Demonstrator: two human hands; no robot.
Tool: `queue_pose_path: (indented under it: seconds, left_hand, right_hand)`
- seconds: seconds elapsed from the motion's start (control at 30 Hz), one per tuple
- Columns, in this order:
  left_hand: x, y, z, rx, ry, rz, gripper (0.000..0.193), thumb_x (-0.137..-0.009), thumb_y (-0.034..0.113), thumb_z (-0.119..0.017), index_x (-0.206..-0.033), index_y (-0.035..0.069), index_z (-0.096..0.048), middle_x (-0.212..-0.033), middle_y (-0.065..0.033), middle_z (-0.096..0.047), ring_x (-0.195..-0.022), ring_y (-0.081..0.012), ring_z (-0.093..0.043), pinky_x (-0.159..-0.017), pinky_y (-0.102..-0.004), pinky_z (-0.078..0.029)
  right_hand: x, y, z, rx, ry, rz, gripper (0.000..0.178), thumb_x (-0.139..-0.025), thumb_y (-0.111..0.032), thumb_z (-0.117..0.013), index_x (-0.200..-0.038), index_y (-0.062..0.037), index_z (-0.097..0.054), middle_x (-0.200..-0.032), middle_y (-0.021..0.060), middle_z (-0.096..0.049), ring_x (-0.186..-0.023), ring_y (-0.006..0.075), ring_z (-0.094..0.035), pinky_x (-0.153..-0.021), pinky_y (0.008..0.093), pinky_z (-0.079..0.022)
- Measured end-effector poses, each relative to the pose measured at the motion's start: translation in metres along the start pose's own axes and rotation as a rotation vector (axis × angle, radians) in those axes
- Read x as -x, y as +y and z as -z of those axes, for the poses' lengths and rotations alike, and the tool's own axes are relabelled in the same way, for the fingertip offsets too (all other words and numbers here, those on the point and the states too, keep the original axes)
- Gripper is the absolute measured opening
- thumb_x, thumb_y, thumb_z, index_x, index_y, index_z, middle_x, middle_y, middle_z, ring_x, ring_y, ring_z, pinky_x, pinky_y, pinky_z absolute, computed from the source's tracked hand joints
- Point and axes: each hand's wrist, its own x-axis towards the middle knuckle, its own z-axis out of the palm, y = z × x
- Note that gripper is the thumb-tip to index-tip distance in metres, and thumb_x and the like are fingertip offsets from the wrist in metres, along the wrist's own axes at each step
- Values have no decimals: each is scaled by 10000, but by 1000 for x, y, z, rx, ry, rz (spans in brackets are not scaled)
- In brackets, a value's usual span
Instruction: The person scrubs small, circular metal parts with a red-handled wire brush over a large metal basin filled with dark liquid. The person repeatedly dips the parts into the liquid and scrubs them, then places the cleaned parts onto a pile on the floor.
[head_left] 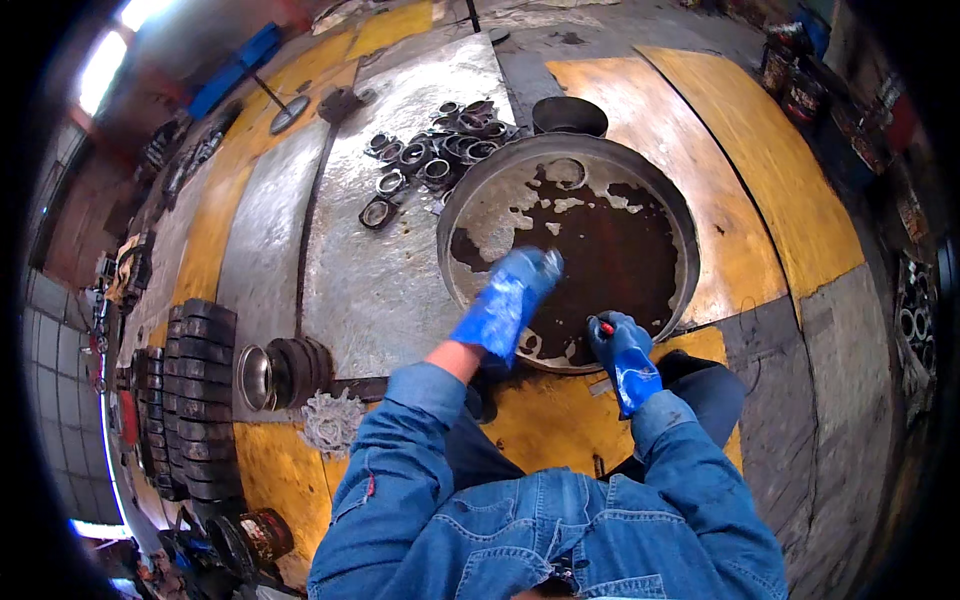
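Observation:
A wide, shallow round metal pan [683, 215] lies in front of me, with dark liquid and pale patches across its bottom. One ring-shaped part [566, 173] sits at its far side. My left hand [530, 272], in a long blue glove, is over the left part of the pan; motion smears its fingers, so a grip cannot be made out. At the pan's near right rim, my right hand [620, 340], also gloved in blue, is closed around a small object with a red end [606, 327]. The rest of that object is hidden by the glove.
Left of the pan is a pile of dark metal ring parts [435, 168]. A dark round container [570, 116] stands behind the pan. Nearer left are a grey rag [332, 423], a metal drum [255, 378], ribbed black blocks [200, 400] and a bucket [268, 535].

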Motion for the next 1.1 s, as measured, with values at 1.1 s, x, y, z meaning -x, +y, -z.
queue_pose_path:
  seconds: [1.1]
  left_hand:
    - [85, -5, -105, -267, -54, 102, 425, -821, 372, -786, -1125, 77, -756, -1164, -202, -753, -1117, -382, -721, -901, -510, -568]
  right_hand:
    - [-2, 9, -3, -43, 56, 96, 335, -950, -430, -722, -1035, -119, -813, -1064, 178, -787, -1011, 406, -743, -930, 476, -592]
